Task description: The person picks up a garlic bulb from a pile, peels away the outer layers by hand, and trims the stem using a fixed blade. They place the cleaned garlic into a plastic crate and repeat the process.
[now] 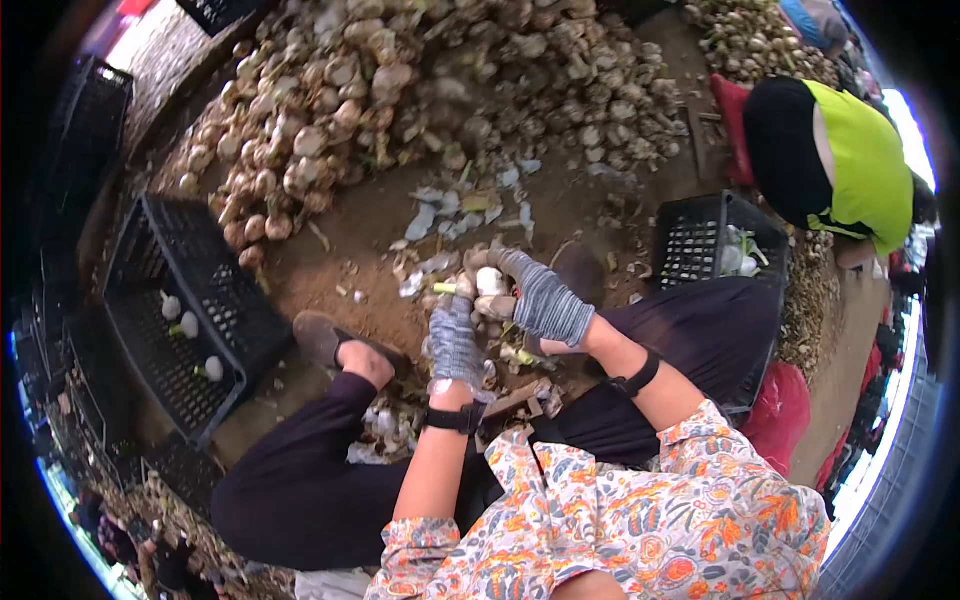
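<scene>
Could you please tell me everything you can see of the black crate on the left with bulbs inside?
The crate is black and looks plastic, box-shaped and open on top, with rows of small holes in its walls. It stands on the ground beside the person's left shoe. Three whitish bulbs with green stubs lie in it. The left hand and right hand do not touch it.

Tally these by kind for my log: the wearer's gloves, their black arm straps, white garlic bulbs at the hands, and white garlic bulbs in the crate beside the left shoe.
Gray gloves: 2
Black arm straps: 2
White garlic bulb at the hands: 1
White garlic bulbs in the crate: 3
Total: 8
</scene>
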Action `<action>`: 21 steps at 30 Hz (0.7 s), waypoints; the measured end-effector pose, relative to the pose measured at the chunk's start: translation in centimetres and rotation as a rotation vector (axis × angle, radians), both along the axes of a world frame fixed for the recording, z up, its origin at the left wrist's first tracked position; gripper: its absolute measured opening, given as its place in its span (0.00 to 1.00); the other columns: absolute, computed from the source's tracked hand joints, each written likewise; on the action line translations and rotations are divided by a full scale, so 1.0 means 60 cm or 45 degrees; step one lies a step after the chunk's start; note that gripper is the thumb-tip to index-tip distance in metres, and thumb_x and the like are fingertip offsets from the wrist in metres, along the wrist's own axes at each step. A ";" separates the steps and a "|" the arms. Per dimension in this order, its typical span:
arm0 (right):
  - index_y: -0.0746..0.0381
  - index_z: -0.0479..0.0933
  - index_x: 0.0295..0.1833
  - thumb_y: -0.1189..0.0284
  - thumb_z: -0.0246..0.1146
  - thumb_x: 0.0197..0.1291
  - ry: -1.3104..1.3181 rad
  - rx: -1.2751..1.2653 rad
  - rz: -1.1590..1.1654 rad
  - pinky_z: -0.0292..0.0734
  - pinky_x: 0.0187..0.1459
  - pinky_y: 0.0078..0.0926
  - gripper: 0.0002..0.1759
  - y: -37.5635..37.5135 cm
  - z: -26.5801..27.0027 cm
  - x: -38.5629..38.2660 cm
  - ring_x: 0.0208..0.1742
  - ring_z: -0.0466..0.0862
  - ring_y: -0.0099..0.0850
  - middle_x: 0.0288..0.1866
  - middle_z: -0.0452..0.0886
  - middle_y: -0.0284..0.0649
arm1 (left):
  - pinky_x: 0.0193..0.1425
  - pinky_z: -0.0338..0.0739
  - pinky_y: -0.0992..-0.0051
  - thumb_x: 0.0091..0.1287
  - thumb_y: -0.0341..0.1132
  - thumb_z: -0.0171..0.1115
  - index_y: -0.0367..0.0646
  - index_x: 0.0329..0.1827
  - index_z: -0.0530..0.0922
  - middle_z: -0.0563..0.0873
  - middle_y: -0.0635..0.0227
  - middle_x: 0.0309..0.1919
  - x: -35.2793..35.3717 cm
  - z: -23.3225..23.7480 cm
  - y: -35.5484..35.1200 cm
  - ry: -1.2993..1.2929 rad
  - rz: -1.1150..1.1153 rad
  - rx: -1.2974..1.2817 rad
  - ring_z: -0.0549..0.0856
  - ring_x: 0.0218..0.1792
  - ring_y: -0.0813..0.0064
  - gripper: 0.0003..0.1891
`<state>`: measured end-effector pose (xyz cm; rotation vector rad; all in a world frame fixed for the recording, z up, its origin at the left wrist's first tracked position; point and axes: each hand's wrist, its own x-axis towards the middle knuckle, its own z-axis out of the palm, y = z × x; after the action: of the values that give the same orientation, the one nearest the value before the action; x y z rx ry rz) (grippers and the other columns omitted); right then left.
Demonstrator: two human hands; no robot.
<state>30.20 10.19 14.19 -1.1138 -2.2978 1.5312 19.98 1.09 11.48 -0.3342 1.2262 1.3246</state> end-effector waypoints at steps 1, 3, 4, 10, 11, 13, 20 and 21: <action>0.60 0.71 0.53 0.71 0.69 0.46 0.089 -0.131 -0.085 0.70 0.51 0.24 0.26 0.019 -0.010 0.012 0.47 0.74 0.25 0.45 0.75 0.36 | 0.17 0.72 0.81 0.64 0.54 0.54 0.46 0.39 0.77 0.82 0.72 0.22 0.002 -0.002 0.000 0.058 -0.094 -0.035 0.77 0.16 0.80 0.19; 0.59 0.72 0.49 0.70 0.67 0.45 0.175 -0.308 -0.398 0.76 0.39 0.25 0.23 0.056 0.037 0.039 0.38 0.77 0.28 0.37 0.76 0.39 | 0.21 0.74 0.77 0.65 0.56 0.51 0.45 0.48 0.75 0.83 0.69 0.29 0.004 -0.016 -0.003 0.005 -0.089 0.040 0.78 0.21 0.78 0.23; 0.60 0.73 0.46 0.72 0.68 0.44 -0.066 0.001 -0.461 0.76 0.35 0.24 0.21 0.085 0.058 0.067 0.37 0.76 0.27 0.36 0.76 0.38 | 0.23 0.75 0.76 0.65 0.56 0.50 0.45 0.51 0.73 0.83 0.68 0.32 0.004 -0.034 -0.004 -0.039 -0.065 0.057 0.79 0.24 0.77 0.24; 0.65 0.78 0.43 0.66 0.67 0.43 -1.003 0.816 -1.214 0.74 0.46 0.34 0.21 0.173 0.186 0.294 0.43 0.80 0.43 0.40 0.80 0.51 | 0.22 0.76 0.77 0.67 0.44 0.53 0.45 0.44 0.74 0.82 0.68 0.28 -0.017 -0.020 0.004 -0.187 0.120 0.072 0.79 0.22 0.78 0.13; 0.65 0.78 0.43 0.66 0.67 0.43 -0.995 0.836 -1.218 0.74 0.46 0.34 0.21 0.185 0.186 0.304 0.43 0.80 0.43 0.40 0.80 0.51 | 0.22 0.77 0.77 0.67 0.44 0.53 0.45 0.44 0.75 0.82 0.69 0.28 -0.019 -0.021 0.006 -0.165 0.116 0.079 0.79 0.23 0.78 0.13; 0.66 0.78 0.43 0.66 0.64 0.46 -0.627 0.931 -1.074 0.73 0.49 0.33 0.19 0.204 0.176 0.319 0.45 0.81 0.42 0.42 0.80 0.53 | 0.23 0.77 0.77 0.67 0.43 0.54 0.45 0.45 0.76 0.81 0.70 0.28 -0.020 -0.022 0.009 -0.170 0.124 0.074 0.80 0.25 0.79 0.13; 0.62 0.74 0.53 0.69 0.62 0.54 -0.344 0.805 -0.806 0.75 0.49 0.34 0.20 0.385 0.005 0.051 0.47 0.80 0.42 0.48 0.78 0.50 | 0.26 0.76 0.78 0.63 0.44 0.58 0.46 0.44 0.78 0.81 0.73 0.29 -0.030 -0.016 0.000 -0.076 0.116 0.082 0.79 0.26 0.79 0.14; 0.62 0.73 0.54 0.69 0.60 0.55 -0.597 0.858 -0.852 0.71 0.53 0.37 0.20 0.403 -0.007 0.009 0.51 0.76 0.45 0.52 0.75 0.52 | 0.26 0.76 0.78 0.64 0.44 0.58 0.45 0.45 0.78 0.81 0.73 0.29 -0.033 -0.020 -0.001 -0.078 0.137 0.049 0.79 0.26 0.79 0.14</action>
<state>30.75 34.38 13.79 -1.8497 -2.0544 0.2413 17.98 1.04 10.28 -0.4148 1.1438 1.4180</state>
